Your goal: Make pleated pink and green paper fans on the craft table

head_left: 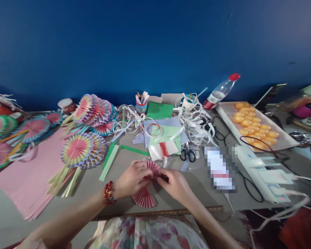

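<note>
Fan (145, 199), pink and pleated — fingers of left hand (131, 179) and right hand (174, 185) pinch it.

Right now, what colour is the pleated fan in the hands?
Pink; the pleated fan shows best in the head view, between left hand and right hand.

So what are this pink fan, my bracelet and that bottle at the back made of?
The pink fan, pinched between left hand and right hand, looks like matte paper, given its crisp pleats. The bracelet seems glossy red beads, glass or plastic, unclear which. The bottle looks like clear plastic, see-through, with a red cap.
</note>
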Demonstrator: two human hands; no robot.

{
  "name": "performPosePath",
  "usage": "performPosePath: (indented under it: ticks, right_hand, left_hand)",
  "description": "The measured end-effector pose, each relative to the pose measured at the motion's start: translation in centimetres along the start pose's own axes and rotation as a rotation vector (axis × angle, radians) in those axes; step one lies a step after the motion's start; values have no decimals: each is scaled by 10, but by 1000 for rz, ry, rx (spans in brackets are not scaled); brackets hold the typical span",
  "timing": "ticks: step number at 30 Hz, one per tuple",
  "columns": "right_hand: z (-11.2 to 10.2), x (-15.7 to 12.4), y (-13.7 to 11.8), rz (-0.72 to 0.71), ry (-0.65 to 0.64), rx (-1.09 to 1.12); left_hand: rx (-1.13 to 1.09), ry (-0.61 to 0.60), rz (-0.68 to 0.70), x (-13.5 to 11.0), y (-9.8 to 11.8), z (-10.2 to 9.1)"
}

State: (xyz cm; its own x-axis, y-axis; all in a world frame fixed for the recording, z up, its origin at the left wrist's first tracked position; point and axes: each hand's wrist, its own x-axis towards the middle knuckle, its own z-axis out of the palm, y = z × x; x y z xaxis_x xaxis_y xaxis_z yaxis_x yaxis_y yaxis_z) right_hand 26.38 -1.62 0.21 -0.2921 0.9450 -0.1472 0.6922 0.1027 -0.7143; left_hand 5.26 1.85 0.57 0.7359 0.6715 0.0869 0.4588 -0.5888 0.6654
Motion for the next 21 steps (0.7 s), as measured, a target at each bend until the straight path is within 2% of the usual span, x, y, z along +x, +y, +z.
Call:
performPosePath:
  ticks: [7, 13, 17, 21]
  right_hand:
    - [2, -1, 2, 5, 17, 27]
    - [9, -6, -5, -30, 82, 65]
    - [17, -11, -7, -115, 175, 34]
    - [24, -15, -6, -216, 187, 0]
  left_hand:
    - [48, -7, -64, -1, 7, 2]
    - [23, -2, -217, -4, 11, 5]
    - [-57, 30, -278, -6, 12, 6]
    - [-139, 40, -323, -6, 13, 4]
